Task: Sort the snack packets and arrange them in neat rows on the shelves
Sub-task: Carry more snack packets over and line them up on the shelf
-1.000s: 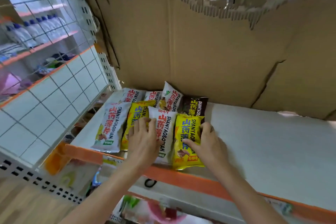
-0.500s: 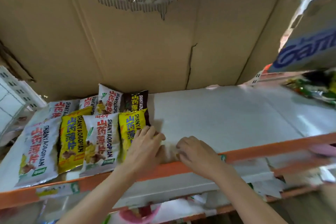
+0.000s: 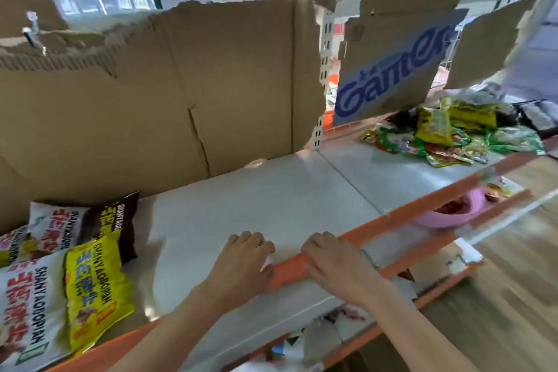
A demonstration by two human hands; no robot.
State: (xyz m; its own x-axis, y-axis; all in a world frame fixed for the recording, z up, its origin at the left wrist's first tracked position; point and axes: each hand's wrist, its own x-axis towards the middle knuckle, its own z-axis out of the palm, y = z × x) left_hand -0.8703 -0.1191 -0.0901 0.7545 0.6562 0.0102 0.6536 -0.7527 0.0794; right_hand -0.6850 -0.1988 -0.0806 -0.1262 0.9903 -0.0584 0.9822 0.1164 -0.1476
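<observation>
Left hand: empty, fingers loosely curled, resting on the shelf.
Right hand: empty, fingers loosely curled over the orange edge.
Yellow packet: lying left, apart from both hands.

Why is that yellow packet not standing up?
The yellow packet lies flat on the shelf, face up, its printed front fully showing. It slightly overlaps the dark packet behind. Why it was laid flat, cannot tell.
</observation>
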